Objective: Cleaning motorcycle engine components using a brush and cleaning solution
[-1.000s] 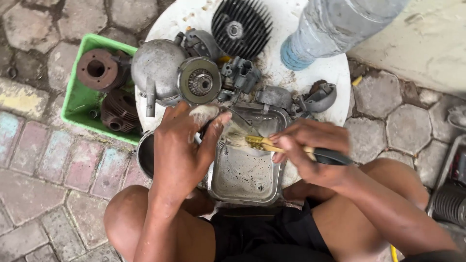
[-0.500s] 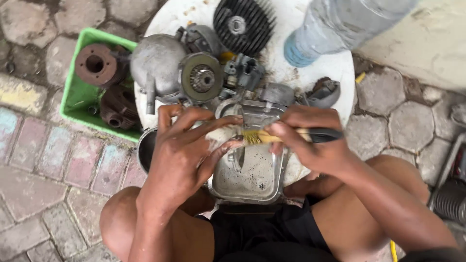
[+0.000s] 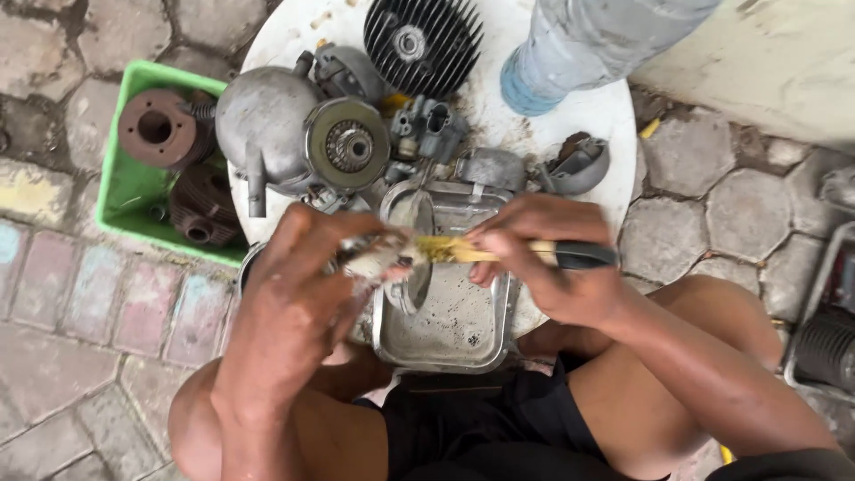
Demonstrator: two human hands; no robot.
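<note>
Behind left hand (image 3: pixel 294 285), half-hidden part (image 3: pixel 378 258)

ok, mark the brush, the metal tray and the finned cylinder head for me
brush (image 3: pixel 499 254): head view, on the pale handle, just behind the bristles.
metal tray (image 3: pixel 454 325): head view, on its bare wet floor.
finned cylinder head (image 3: pixel 423 44): head view, on the black fins beside the centre hole.

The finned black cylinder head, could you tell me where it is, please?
The finned black cylinder head lies at the white table's far edge, left of the plastic bottle.
</note>
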